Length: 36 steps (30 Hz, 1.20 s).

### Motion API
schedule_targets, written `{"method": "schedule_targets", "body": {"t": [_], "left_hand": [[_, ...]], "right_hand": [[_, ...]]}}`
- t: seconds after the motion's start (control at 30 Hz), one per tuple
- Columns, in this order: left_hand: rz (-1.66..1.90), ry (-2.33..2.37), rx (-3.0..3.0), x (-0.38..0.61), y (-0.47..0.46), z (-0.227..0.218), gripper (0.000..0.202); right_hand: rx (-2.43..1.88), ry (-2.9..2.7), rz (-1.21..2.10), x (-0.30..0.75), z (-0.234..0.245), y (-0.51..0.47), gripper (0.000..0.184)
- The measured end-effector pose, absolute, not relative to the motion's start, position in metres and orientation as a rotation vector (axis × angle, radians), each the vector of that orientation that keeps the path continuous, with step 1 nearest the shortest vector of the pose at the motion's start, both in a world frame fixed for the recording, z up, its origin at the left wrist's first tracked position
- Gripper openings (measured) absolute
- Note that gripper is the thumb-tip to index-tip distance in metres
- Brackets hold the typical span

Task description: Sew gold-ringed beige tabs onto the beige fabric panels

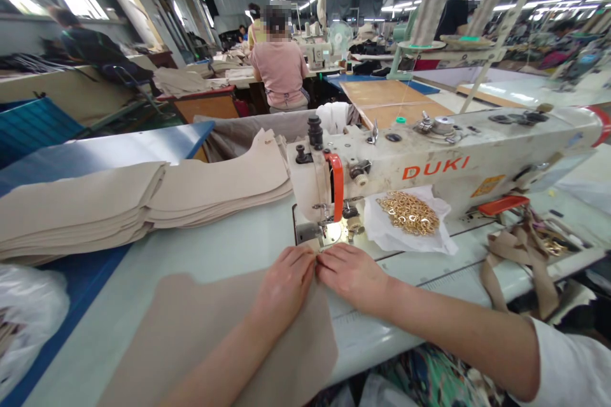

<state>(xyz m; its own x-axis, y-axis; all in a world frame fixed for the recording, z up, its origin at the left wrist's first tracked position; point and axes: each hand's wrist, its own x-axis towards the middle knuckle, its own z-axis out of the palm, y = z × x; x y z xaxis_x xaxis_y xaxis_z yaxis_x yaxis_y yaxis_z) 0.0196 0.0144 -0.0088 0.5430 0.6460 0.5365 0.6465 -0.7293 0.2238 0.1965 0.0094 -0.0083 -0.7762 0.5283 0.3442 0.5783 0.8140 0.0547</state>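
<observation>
A beige fabric piece [205, 318] lies across the sewing table, its far end reaching the needle area of a white sewing machine [382, 159]. My left hand [289, 280] is closed on the edge of this piece, just in front of the presser foot. Right beside it, my right hand [351, 273] pinches the same fabric edge, and the fingertips of both hands nearly meet. A small light-coloured strip [310, 245] shows between my fingers and the needle. Exactly what lies under the fingertips is hidden.
Stacked beige fabric pieces [214, 191] lie left of the machine head. Gold metal rings [410, 213] sit on white paper [442, 241] under the machine arm. Beige strips [520, 261] hang at the right. Thread cones [429, 13] stand behind. A person in pink [279, 70] sits ahead.
</observation>
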Motion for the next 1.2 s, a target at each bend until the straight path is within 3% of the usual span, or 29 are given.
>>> {"method": "schedule_targets", "body": {"t": [1.2], "left_hand": [[-1.132,-1.150,-2.682,0.030,0.065,-0.018,0.025]], "right_hand": [[-1.052,-2.592,-0.158,0.210,-0.016,0.043,0.009]]}}
